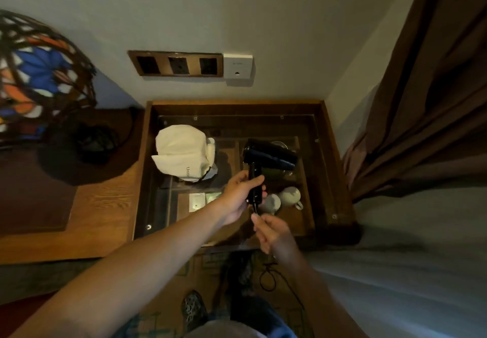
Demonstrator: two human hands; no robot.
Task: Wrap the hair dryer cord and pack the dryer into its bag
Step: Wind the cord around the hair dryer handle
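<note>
Left hand point(238, 196): I clamp the dryer point(266, 158) handle — steadying it.
Right hand point(274, 235): just below, I pinch the cord point(268, 277) to start wrapping.
Bag point(181, 153): waits left.

Black hair dryer point(268, 156) showing at centre frame; off-white bag point(181, 151) bearing dark lettering to its left. Stained-glass lamp point(39, 74) displaying blue, orange and white panels at upper left. Brown curtain point(427, 95) hanging at right; two pale cups point(282, 200) lying below the dryer.

Glass-topped table point(326, 153), white bag point(181, 150)
</note>
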